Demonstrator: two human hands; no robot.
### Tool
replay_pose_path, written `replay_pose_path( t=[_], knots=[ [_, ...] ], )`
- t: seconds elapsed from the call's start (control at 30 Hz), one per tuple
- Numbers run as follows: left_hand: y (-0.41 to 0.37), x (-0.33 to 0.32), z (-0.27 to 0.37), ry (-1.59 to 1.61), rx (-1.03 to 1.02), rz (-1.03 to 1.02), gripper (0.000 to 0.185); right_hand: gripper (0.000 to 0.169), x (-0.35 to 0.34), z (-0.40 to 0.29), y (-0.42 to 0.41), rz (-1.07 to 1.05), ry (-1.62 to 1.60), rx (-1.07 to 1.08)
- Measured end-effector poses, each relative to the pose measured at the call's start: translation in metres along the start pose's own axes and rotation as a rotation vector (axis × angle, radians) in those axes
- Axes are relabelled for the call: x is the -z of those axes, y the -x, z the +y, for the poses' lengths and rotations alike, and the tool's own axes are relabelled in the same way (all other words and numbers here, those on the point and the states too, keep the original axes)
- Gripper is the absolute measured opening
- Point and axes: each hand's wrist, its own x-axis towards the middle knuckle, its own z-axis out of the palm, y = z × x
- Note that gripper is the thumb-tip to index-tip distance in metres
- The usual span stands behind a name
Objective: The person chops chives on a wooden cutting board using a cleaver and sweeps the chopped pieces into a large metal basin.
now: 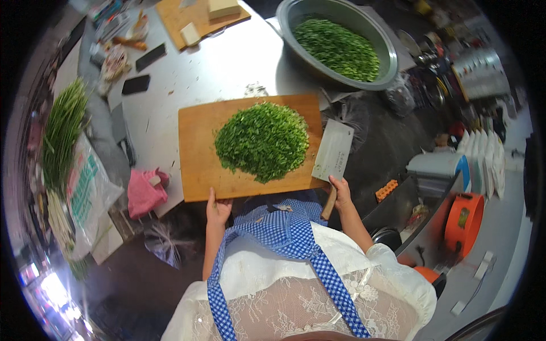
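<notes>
A wooden cutting board (198,149) is in front of me, bearing a heap of chopped green chives or scallions (264,143). My left hand (218,209) grips its near edge at the left, thumb on top and fingers beneath. At the near right corner, my right hand (340,192) holds a cleaver (335,149) by its wooden handle. The broad blade points away from me along the board's right side, with green bits stuck on it. Some right-hand fingers are hidden, so I cannot tell how firmly they hold the board too.
A large metal pot (337,81) of chopped greens stands at the upper right. On the steel table (239,59) are two phones (135,84), a pink cloth (146,194) and a second board (179,17) with pale blocks. Uncut greens (64,136) and a plastic bag (91,187) lie left.
</notes>
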Motion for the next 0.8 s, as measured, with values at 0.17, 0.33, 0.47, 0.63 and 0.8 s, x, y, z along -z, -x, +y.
replay_pose_path(
  t=[0.17, 0.33, 0.47, 0.63, 0.8],
  knots=[
    [-0.006, 0.017, -0.042, -0.054, -0.039, -0.283, 0.031, 0.030, 0.053, -0.015, 0.040, 0.010, 0.052, -0.020],
    [-0.004, 0.023, -0.057, -0.061, 0.053, -0.347, 0.032, 0.032, 0.061, -0.055, 0.109, 0.024, -0.003, 0.010],
    [-0.004, -0.011, -0.072, -0.014, 0.099, -0.677, 0.037, 0.033, 0.076, -0.096, 0.142, 0.038, -0.062, 0.135],
    [0.050, -0.151, -0.070, -0.273, -0.045, -0.434, 0.055, 0.032, 0.072, -0.134, 0.160, 0.107, -0.130, 0.284],
    [0.057, -0.313, -0.116, -0.382, -0.243, -0.539, 0.057, 0.027, 0.110, -0.242, 0.113, -0.053, -0.152, 0.510]
  ],
)
